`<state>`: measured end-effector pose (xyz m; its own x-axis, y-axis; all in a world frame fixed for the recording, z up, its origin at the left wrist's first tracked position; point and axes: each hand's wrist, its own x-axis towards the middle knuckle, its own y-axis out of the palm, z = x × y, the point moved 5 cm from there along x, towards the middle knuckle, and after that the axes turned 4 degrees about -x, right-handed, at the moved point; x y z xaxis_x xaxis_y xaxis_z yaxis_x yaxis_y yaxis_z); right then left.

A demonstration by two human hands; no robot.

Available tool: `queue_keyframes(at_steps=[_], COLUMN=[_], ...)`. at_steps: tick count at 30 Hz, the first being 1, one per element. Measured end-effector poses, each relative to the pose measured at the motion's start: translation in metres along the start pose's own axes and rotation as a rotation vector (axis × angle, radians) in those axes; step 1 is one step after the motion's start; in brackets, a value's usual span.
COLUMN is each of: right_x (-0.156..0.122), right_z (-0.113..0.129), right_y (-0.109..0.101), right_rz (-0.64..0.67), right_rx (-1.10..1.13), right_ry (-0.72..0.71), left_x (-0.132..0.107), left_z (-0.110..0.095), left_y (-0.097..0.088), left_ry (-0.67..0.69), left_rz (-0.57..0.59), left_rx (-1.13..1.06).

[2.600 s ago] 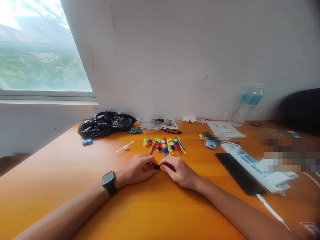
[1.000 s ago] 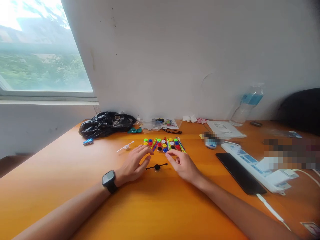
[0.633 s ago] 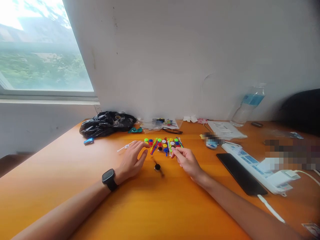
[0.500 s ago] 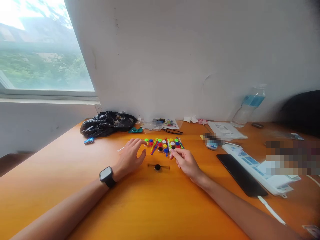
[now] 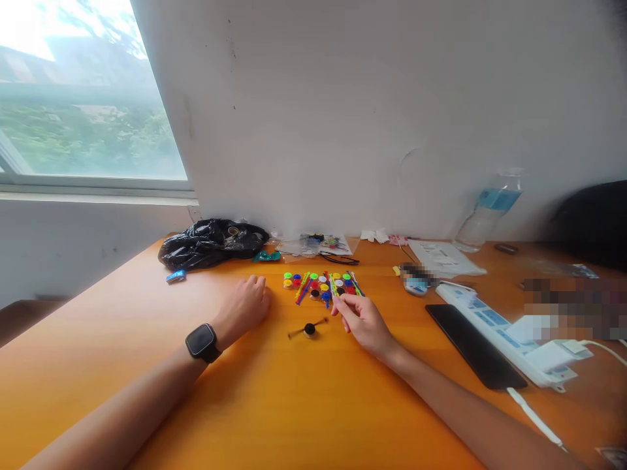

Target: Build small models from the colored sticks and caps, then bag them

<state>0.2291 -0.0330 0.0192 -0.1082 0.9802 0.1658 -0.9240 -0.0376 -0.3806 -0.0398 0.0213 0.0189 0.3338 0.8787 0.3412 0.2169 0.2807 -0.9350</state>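
Note:
My left hand [image 5: 245,305], with a watch [image 5: 201,341] on its wrist, rests on the table with its fingers curled; what lies under them is hidden. My right hand [image 5: 361,318] is closed in a pinch at the near edge of a group of small coloured plastic pieces. Whether anything small sits in that pinch, I cannot make out. The group holds round caps [image 5: 322,287] in several colours and thin coloured sticks [image 5: 303,289]. Between my hands, nearer to me, a small black round piece with two thin arms [image 5: 309,329] lies on the table, its arms blurred.
A black plastic bag [image 5: 210,245] and a small blue packet [image 5: 176,277] lie at the back left. Clear bags [image 5: 318,244] lie along the wall. On the right are a black phone [image 5: 473,346], a white power strip [image 5: 499,333] and a water bottle [image 5: 484,209].
My left hand has drawn left, away from the coloured pieces, and its fingers have curled over where a white stick lay. The two-armed piece has turned. My right hand has hardly moved.

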Motion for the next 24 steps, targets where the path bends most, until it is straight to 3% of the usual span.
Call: queue_keyframes(at_steps=[6, 9, 14, 20, 24], right_x=[-0.002, -0.003, -0.003, -0.001, -0.002], right_z=[0.001, 0.001, 0.000, -0.010, -0.011], right_y=[0.001, 0.001, 0.001, 0.003, 0.006], right_rz=[-0.007, -0.004, -0.005, 0.001, 0.021], right_rx=[-0.078, -0.114, -0.137, -0.184, -0.234], right_ry=[-0.050, -0.075, -0.085, -0.108, -0.135], left_x=[-0.008, -0.009, -0.010, -0.009, -0.011], left_z=[-0.014, -0.019, -0.020, -0.021, -0.023], left_y=[-0.013, -0.017, -0.005, 0.000, 0.008], left_ry=[-0.082, -0.152, -0.309, -0.226, -0.241], left_rz=[0.073, 0.124, 0.243, 0.145, 0.207], left_rx=[-0.246, -0.535, -0.960, -0.973, -1.076])
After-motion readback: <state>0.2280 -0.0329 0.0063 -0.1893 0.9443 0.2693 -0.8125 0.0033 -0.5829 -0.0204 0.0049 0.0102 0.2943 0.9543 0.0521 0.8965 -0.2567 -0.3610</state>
